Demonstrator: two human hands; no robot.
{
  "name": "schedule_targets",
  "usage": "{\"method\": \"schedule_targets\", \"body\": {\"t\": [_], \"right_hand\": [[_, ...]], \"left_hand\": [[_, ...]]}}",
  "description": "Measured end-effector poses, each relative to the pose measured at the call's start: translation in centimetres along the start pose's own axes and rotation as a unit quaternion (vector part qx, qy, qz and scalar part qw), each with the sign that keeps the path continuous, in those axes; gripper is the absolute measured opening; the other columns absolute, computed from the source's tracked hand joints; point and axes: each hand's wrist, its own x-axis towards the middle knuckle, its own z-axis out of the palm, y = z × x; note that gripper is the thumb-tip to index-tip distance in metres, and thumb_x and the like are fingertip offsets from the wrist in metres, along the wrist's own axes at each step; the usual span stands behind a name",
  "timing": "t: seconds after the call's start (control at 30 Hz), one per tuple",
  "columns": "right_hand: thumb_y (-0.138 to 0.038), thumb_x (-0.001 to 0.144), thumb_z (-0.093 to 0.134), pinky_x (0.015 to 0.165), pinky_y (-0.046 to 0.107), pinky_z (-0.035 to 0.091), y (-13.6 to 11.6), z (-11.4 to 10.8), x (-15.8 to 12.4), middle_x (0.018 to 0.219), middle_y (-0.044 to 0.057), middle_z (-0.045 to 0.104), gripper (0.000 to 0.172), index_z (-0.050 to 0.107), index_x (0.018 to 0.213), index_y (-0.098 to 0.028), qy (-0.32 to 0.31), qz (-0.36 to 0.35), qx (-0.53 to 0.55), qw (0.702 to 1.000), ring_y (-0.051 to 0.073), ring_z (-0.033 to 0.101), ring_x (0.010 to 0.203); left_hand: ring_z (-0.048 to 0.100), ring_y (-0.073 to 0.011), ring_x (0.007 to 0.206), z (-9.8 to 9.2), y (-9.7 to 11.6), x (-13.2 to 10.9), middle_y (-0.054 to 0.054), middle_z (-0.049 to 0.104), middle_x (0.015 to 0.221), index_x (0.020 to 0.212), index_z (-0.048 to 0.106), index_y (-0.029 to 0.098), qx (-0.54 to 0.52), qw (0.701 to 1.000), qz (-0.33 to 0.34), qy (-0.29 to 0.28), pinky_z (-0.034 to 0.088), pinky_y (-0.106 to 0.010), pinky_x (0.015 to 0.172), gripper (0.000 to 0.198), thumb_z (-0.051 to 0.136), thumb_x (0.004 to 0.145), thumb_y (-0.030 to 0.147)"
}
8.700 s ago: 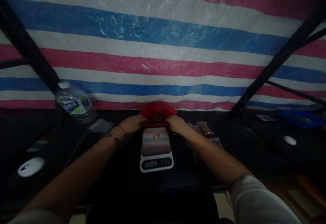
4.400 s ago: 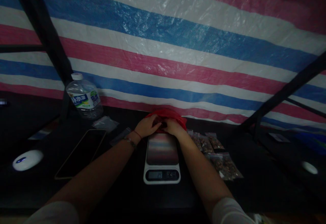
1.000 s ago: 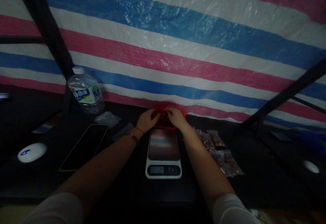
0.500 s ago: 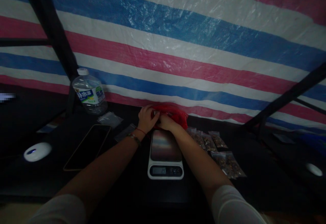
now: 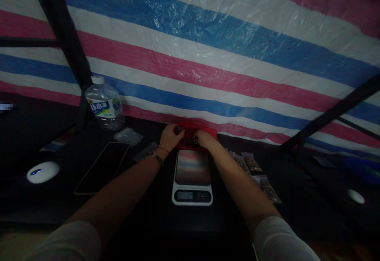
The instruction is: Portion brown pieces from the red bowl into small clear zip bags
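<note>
A red plastic bag [image 5: 194, 128] with dark contents lies at the far edge of the dark table, just behind a white kitchen scale [image 5: 192, 178]. My left hand [image 5: 170, 137] is at the bag's left side, fingers curled round a small dark piece. My right hand [image 5: 204, 139] rests on the bag's right side with its fingers bent into the opening. The scale's platform carries nothing and its display is lit.
A water bottle [image 5: 103, 104] stands at the back left, with a phone [image 5: 102, 167], empty clear pouches [image 5: 128, 136] and a white puck light [image 5: 43, 172] nearby. Several small filled pouches [image 5: 257, 174] lie right of the scale. A striped tarp [image 5: 208, 55] hangs behind.
My hands have drawn a little apart at the red bag's mouth, and my left hand now shows a small dark piece in its fingertips. The view shifted slightly.
</note>
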Motion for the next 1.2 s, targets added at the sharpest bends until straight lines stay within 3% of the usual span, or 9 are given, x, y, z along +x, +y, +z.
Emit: {"method": "schedule_targets", "body": {"t": [0.17,0.3,0.53,0.73,0.97,1.2], "right_hand": [[-0.022,0.089,0.050,0.083,0.027,0.046,0.7,-0.3,-1.1,0.111,0.013,0.070,0.032,0.066,0.117,-0.017,0.010,0.028,-0.007,1.000,0.022,0.065,0.099],[-0.042,0.084,0.061,0.080,0.028,0.047,0.9,0.7,-1.3,0.115,0.011,0.068,0.047,0.060,0.125,-0.019,-0.005,0.038,0.018,0.999,0.024,0.064,0.099],[-0.019,0.079,0.062,0.074,0.023,0.045,0.8,1.6,-0.3,0.098,0.009,0.072,0.022,0.072,0.099,-0.016,-0.009,-0.026,0.028,0.999,0.018,0.066,0.085],[-0.018,0.074,0.066,0.069,0.022,0.045,0.9,1.6,0.1,0.099,0.006,0.073,0.029,0.072,0.101,-0.018,0.002,-0.032,0.032,0.999,0.018,0.065,0.082],[-0.008,0.078,0.059,0.079,0.021,0.045,1.8,2.2,0.2,0.098,0.004,0.073,0.025,0.073,0.094,-0.018,0.016,-0.093,0.053,0.994,0.015,0.065,0.087],[-0.018,0.083,0.060,0.082,0.023,0.045,3.0,1.4,-0.3,0.108,0.004,0.070,0.024,0.070,0.105,-0.022,0.032,-0.075,0.051,0.995,0.017,0.064,0.096]], "left_hand": [[0.061,-0.0233,0.089,0.1,0.0,0.0,-0.009,0.066,0.090,0.085,0.064,0.017,0.012,1.000,0.017,0.003,0.049,-0.034,0.082,0.023,0.061,0.079,0.038],[0.061,-0.0220,0.084,0.0,0.4,-0.3,-0.007,0.065,0.086,0.082,0.063,0.017,0.012,0.999,0.040,0.002,0.049,-0.033,0.079,0.019,0.061,0.079,0.036],[0.061,-0.0233,0.088,-0.1,0.5,-0.3,-0.009,0.066,0.089,0.085,0.062,0.016,0.021,0.998,0.059,0.011,0.049,-0.035,0.083,0.021,0.061,0.079,0.036],[0.061,-0.0242,0.089,0.0,0.1,-0.1,-0.009,0.066,0.090,0.086,0.062,0.017,0.025,0.998,0.042,0.028,0.049,-0.036,0.084,0.017,0.061,0.079,0.033],[0.060,-0.0233,0.087,-0.1,0.4,-0.2,-0.008,0.065,0.088,0.085,0.060,0.018,0.037,0.998,0.055,0.024,0.049,-0.035,0.083,0.016,0.061,0.080,0.033],[0.060,-0.0231,0.087,0.1,0.2,-0.2,-0.008,0.065,0.090,0.086,0.060,0.018,0.049,0.996,0.069,0.028,0.049,-0.035,0.083,0.016,0.060,0.080,0.032]]}}
